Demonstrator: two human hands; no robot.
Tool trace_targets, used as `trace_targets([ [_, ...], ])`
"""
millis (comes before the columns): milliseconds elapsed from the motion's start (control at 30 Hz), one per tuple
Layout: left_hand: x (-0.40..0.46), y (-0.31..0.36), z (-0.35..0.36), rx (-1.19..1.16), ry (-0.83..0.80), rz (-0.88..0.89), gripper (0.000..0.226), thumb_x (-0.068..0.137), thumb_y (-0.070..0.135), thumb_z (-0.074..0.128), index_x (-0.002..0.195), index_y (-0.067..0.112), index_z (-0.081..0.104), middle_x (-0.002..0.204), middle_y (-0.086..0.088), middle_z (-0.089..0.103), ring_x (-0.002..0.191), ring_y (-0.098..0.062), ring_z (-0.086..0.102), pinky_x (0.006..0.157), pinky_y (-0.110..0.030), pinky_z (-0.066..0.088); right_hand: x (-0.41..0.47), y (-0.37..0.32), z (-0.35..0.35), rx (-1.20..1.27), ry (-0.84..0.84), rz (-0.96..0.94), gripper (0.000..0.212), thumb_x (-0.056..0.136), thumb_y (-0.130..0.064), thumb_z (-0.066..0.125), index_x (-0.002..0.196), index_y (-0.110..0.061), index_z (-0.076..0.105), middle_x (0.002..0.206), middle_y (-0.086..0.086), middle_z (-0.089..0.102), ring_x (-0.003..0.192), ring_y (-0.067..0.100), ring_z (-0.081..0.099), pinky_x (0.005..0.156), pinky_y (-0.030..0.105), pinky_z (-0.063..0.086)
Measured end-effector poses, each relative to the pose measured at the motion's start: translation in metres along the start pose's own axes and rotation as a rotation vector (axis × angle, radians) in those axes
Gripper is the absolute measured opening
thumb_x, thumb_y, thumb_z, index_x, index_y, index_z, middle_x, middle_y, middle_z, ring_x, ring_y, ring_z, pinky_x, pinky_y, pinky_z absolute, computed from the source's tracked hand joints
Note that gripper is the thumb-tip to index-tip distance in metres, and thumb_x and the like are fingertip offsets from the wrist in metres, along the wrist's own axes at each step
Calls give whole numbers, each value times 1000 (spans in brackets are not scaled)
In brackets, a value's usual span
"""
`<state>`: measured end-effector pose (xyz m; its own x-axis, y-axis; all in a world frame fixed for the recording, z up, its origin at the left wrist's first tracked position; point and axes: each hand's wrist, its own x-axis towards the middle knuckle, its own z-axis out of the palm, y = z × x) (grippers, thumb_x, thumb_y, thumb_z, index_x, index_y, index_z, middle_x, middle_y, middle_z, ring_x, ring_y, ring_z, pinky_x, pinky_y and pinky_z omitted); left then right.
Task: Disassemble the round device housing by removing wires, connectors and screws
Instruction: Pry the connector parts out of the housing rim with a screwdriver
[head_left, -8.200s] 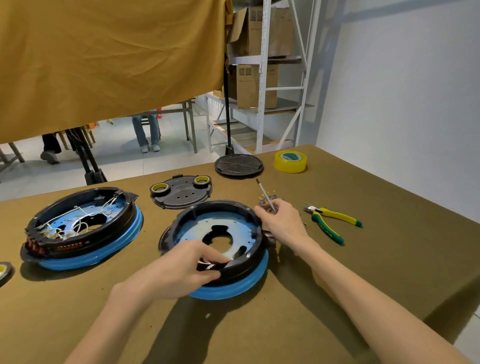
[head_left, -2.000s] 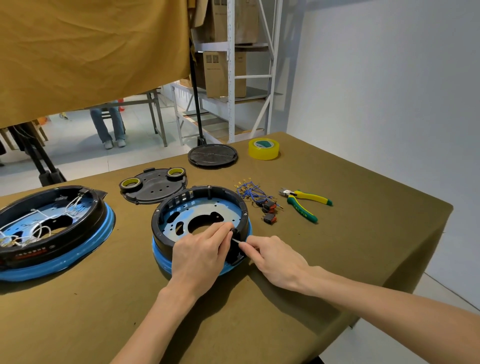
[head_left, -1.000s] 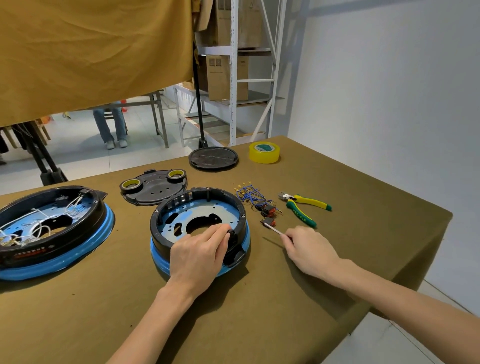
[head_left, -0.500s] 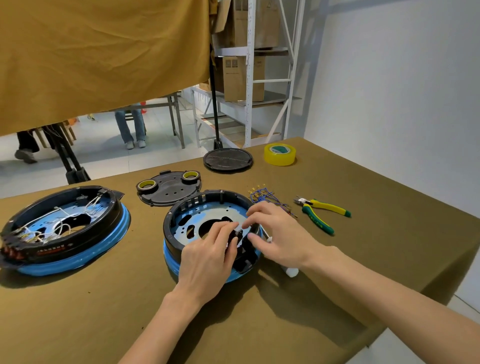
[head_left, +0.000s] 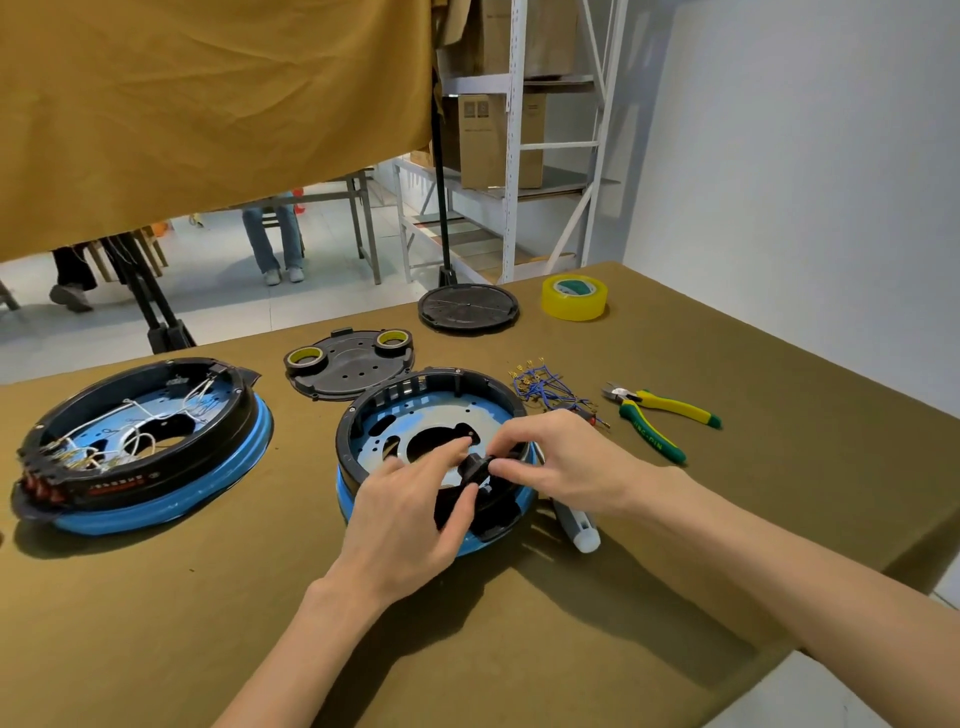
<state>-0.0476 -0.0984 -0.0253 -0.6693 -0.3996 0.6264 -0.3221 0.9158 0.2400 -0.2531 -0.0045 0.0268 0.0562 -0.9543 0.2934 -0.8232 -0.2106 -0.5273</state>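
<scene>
A round black housing (head_left: 384, 402) on a blue base stands in the middle of the table, its metal plate bare of wires. My left hand (head_left: 410, 514) lies over its near rim, thumb and fingers pinching a small black part (head_left: 474, 467) there. My right hand (head_left: 558, 457) comes in from the right and pinches the same part with thumb and forefinger. A screwdriver with a white handle (head_left: 576, 525) lies on the table beside the housing, partly under my right wrist. Removed blue wires with connectors (head_left: 540, 384) lie to the right.
A second housing (head_left: 156, 447), still with white wires, stands at the left. Behind are a black cover plate (head_left: 353, 366), a round black lid (head_left: 467, 307) and yellow tape (head_left: 574, 297). Green-and-yellow cutters (head_left: 654, 421) lie right. The table's edge runs close on the right.
My right hand has put the screwdriver down beside the housing and come back to the near rim. Both hands now pinch the small black part there.
</scene>
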Motion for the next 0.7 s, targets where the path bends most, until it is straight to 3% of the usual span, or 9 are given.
trace_targets([
  [67, -9, -3, 1, 67, 42, -16, 46, 94, 50, 56, 130, 23, 65, 104, 11, 76, 87, -5, 63, 94, -30, 37, 0, -1, 1, -84, -13, -40, 8, 100, -30, 63, 104, -27, 68, 94, -15, 69, 88, 4, 64, 80, 32, 53],
  [133, -14, -3, 3, 122, 74, -40, 37, 94, 51, 56, 112, 24, 73, 95, 11, 75, 87, -11, 61, 91, -37, 37, 3, -4, 3, -192, -30, -84, 5, 101, -32, 58, 103, -28, 60, 90, -12, 66, 80, 7, 60, 79, 32, 48],
  [233, -13, -1, 5, 77, 76, -40, 28, 95, 46, 56, 97, 24, 75, 86, 11, 72, 78, -8, 53, 80, -34, 38, 12, -11, 5, -343, -79, -132, 22, 100, -45, 55, 116, -30, 51, 93, -12, 67, 78, 7, 57, 78, 21, 39],
  [333, -11, -5, 3, 64, 78, -43, 25, 95, 44, 58, 93, 24, 74, 80, 12, 69, 73, -7, 48, 75, -29, 31, 25, -13, 6, -415, -180, -157, 37, 103, -48, 51, 134, -28, 55, 102, -8, 71, 81, 6, 55, 70, 16, 36],
  [433, -12, -12, 4, 51, 78, -41, 25, 94, 44, 59, 90, 24, 72, 78, 12, 67, 73, -7, 45, 75, -30, 33, 34, -12, 3, -315, -255, -146, 35, 103, -42, 54, 133, -25, 60, 104, -4, 72, 82, 3, 56, 70, 22, 45],
  [533, -13, -14, 7, 51, 99, -35, 25, 94, 45, 60, 87, 23, 71, 76, 11, 65, 73, -7, 45, 73, -31, 36, 31, -5, 4, -266, -192, -222, 33, 104, -37, 55, 130, -20, 65, 95, -2, 73, 79, 7, 62, 68, 26, 50],
  [700, -12, -16, 10, 70, 136, -20, 26, 93, 45, 62, 81, 23, 69, 73, 10, 62, 71, -7, 44, 72, -29, 35, 25, 4, 10, -183, -82, -265, 30, 105, -34, 54, 126, -18, 67, 75, -10, 61, 63, -1, 56, 57, 17, 43],
])
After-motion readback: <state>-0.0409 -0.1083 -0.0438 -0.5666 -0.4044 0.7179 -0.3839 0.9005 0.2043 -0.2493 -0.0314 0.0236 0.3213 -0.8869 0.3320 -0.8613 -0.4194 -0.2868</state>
